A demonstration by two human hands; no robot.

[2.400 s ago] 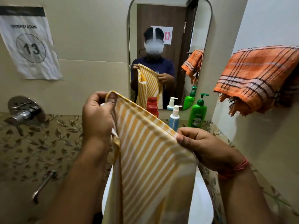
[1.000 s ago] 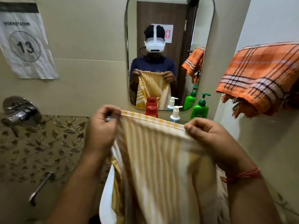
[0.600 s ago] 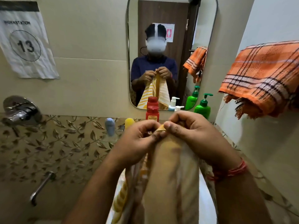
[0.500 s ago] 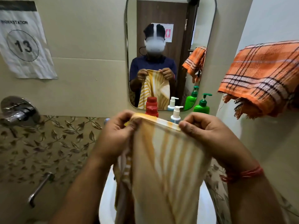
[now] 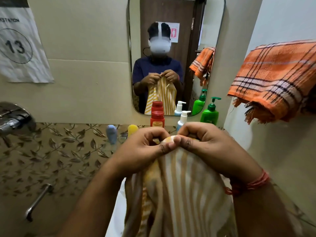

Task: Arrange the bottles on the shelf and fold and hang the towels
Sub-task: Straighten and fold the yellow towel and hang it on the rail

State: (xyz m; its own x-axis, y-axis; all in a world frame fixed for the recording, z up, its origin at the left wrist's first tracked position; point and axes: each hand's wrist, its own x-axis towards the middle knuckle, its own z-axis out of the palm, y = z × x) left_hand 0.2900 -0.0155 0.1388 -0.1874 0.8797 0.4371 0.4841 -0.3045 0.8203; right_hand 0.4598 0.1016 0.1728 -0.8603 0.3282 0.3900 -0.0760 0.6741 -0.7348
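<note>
A yellow-and-white striped towel (image 5: 179, 194) hangs folded in front of me, over the basin. My left hand (image 5: 142, 151) and my right hand (image 5: 201, 144) pinch its top edge, knuckles almost touching. Behind them on the ledge under the mirror stand a red bottle (image 5: 157, 118), a white-and-blue pump bottle (image 5: 182, 118) and a green pump bottle (image 5: 210, 113). A small blue bottle (image 5: 111, 134) and a yellow one (image 5: 132, 130) sit further left. An orange checked towel (image 5: 273, 79) hangs on the right wall.
A mirror (image 5: 176, 53) on the wall shows me holding the towel. A chrome tap fitting (image 5: 13, 120) and a lever (image 5: 37, 202) stick out of the left wall. A paper sign with 13 (image 5: 18, 47) hangs top left. The white basin (image 5: 116, 211) lies below the towel.
My hands came together, bringing the two top corners of the striped towel to meet, so the towel hangs narrower. The view shifted slightly left.
</note>
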